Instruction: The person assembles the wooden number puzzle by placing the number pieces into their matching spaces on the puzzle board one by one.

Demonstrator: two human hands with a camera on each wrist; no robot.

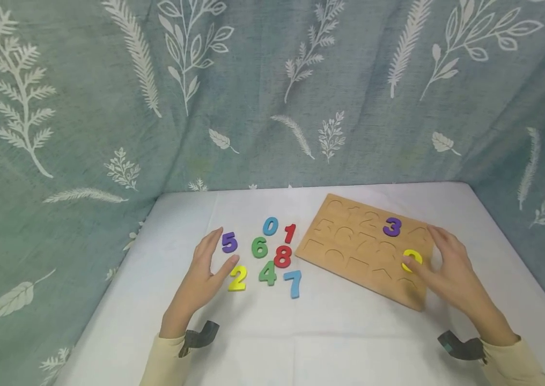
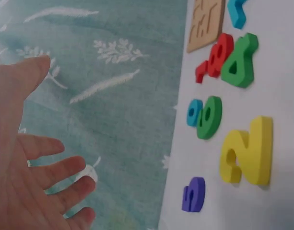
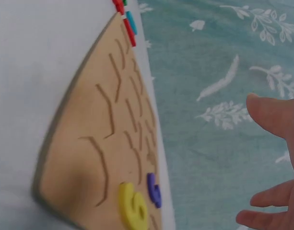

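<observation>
My left hand (image 1: 200, 281) is held over the left part of the table, fingers spread and nothing in them. Beside its fingertips lies a purple number 5 (image 1: 234, 245), and a yellow number 2 (image 1: 237, 287) is just under the thumb. The right hand (image 1: 458, 276), also holding nothing, hovers by the right edge of a wooden number puzzle board (image 1: 398, 292). Its thumb overlaps a yellow number piece (image 1: 412, 252) in the head view, hiding part of it. A purple number 3 (image 1: 392, 227) sits on the board further back.
Between the hands lie a blue 0 (image 1: 266, 226), red 1 (image 1: 291, 234), green 6 (image 1: 260, 254), red 8 (image 1: 282, 257), green 4 (image 1: 267, 275) and light blue 7 (image 1: 295, 287). A white cloth (image 1: 253, 354) covers the table. Behind hangs a green leaf-patterned curtain (image 1: 253, 107).
</observation>
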